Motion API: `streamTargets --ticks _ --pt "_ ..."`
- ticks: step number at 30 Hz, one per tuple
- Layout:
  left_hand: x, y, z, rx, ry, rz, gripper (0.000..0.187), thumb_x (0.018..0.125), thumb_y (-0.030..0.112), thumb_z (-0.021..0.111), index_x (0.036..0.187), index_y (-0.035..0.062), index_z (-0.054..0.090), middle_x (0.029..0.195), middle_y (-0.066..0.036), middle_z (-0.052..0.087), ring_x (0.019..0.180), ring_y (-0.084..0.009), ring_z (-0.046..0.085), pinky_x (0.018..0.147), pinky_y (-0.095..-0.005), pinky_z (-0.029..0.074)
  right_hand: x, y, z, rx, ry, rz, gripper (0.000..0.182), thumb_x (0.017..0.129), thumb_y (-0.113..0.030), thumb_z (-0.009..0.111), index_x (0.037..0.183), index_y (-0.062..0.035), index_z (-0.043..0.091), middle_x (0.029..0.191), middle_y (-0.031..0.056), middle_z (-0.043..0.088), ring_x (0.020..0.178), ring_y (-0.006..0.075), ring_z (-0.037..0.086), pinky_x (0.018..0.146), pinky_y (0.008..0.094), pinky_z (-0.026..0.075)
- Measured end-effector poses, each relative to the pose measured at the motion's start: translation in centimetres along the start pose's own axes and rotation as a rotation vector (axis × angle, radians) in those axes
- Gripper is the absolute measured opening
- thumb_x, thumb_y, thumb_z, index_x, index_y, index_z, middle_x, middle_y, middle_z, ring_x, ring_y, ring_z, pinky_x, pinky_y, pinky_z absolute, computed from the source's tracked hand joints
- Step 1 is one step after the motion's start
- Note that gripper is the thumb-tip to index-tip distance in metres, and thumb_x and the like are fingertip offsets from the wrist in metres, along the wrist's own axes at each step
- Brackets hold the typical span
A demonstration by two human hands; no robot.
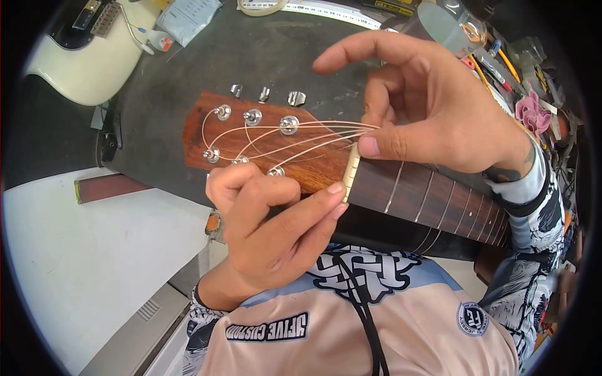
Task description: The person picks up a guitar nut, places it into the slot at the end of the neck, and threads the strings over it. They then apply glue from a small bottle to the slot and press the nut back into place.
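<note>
The guitar headstock (251, 141) is reddish-brown wood, lying face up and pointing left. Six silver tuning posts (253, 116) stand on it in two rows. Thin strings (313, 135) fan from the posts and converge rightward to the pale nut (351, 170) at the headstock's right end, where the dark fretboard (433, 197) begins.

Guitar headstock (251, 141) lies on dark desk (175, 75), strings (313, 135) fanning from posts to nut (350, 172). L hand (269, 232) curls at headstock's near edge, thumb tip by nut. R hand (433, 119) pinches strings just above nut. White guitar body (81, 56) top left.
</note>
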State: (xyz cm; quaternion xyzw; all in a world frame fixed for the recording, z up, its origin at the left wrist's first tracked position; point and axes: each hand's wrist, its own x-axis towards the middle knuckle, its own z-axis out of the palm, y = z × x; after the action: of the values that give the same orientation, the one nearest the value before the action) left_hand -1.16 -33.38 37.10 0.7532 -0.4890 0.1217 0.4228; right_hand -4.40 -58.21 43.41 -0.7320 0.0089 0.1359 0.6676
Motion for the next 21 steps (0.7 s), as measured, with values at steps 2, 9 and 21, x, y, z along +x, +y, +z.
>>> streamTargets --ticks 2,9,21 --pt "0.2 0.1 -0.3 0.008 -0.019 -0.003 0.032 0.067 0.011 0.09 0.097 0.0097 0.08 0.083 0.0 0.05 0.083 -0.0222 0.041 0.078 -0.0357 0.033 0.2 -0.3 0.1 0.005 0.003 0.026 0.067 0.084 0.002 0.08 0.145 0.0043 0.05 0.076 0.0022 0.068 0.068 0.0055 0.064 0.061 0.0201 0.048" --pt "0.7 0.4 -0.7 -0.063 0.018 -0.057 0.028 0.069 0.014 0.09 0.095 0.0111 0.08 0.08 0.002 0.052 0.077 -0.0196 0.043 0.079 -0.0343 0.033 0.6 -1.1 0.4 0.019 0.03 0.152 0.074 0.081 0.003 0.081 0.146 0.0045 0.047 0.077 0.0019 0.068 0.068 0.0059 0.064 0.063 0.0201 0.049" --pt "0.4 -0.2 -0.8 -0.15 0.138 -0.213 0.019 0.076 0.025 0.089 0.086 0.0134 0.078 0.072 0.006 0.057 0.082 -0.0213 0.044 0.075 -0.0341 0.032 2.2 -2.3 2.2 0.074 0.148 0.256 0.084 0.072 0.008 0.085 0.146 0.0052 0.044 0.078 0.005 0.069 0.072 0.0089 0.064 0.067 0.02 0.047"
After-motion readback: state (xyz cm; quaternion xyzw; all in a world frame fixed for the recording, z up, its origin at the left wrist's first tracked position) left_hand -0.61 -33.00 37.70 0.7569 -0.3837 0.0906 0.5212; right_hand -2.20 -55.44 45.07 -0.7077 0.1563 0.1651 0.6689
